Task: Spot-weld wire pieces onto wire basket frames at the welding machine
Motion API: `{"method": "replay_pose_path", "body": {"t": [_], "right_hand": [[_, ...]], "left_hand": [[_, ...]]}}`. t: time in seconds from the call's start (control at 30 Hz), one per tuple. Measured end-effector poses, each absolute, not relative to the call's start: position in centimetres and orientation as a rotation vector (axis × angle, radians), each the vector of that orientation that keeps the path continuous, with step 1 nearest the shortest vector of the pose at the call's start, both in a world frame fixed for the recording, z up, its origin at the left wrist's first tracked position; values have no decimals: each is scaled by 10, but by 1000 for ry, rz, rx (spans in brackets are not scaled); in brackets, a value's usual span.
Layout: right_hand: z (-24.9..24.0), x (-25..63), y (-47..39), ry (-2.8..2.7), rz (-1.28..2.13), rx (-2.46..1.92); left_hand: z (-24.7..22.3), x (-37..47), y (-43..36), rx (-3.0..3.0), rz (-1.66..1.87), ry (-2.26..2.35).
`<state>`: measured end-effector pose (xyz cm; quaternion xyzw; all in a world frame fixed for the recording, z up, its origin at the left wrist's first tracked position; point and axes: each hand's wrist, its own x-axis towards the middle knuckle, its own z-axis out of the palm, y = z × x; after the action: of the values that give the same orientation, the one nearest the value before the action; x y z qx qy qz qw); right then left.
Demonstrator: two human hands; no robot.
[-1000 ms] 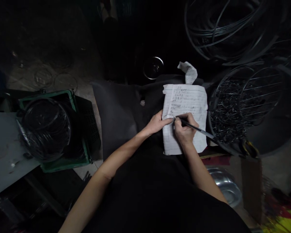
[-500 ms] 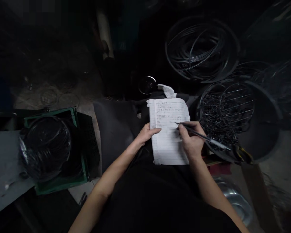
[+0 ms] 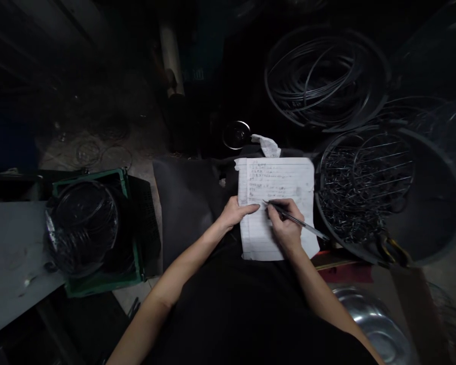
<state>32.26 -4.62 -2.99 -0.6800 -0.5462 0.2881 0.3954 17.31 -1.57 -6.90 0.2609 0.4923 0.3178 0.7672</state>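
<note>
A lined notebook (image 3: 264, 235) lies over my lap, with rows of handwriting on the upper part of its page and worn edges. My left hand (image 3: 233, 212) grips its left edge, thumb on top of the page and fingers hidden beneath. In my right hand (image 3: 288, 225) is a pen (image 3: 307, 226), pinched near its tip. The pen point is at the page, just below the written lines and close to my left thumb; whether it touches the paper I cannot tell. A crumpled piece of paper (image 3: 266, 146) sticks out above the notebook.
To the right, a tub (image 3: 437, 203) holds many small metal pieces, a wire rack and yellow-black pliers (image 3: 393, 250). Behind it, another tub (image 3: 268, 83) contains coiled wire. A metal basin (image 3: 380, 324) sits lower right. At left, a green crate (image 3: 137, 253) holds wrapped coils.
My right hand has moved left across the page with the pen, from the right side toward my left thumb. The page's right side now shows more. The view has shifted slightly.
</note>
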Motion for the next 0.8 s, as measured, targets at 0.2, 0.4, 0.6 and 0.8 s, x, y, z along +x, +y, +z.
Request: {"method": "replay_pose_path", "body": {"t": [0.2,0.4,0.6,0.8], "right_hand": [[-32,318,-51,-1319,794,-1693],[-29,331,-44,-1309,716,-1759],[-39,335,-42,-1355,747,-1784],[-38,332,-45,-1429,698,-1792]], "left_hand": [[-66,162,-15,570,705,1129],[-61,164,-16,505,704,1177],[-53,172,-17,488,709,1258],[-55,176,-19,473,729,1293]]}}
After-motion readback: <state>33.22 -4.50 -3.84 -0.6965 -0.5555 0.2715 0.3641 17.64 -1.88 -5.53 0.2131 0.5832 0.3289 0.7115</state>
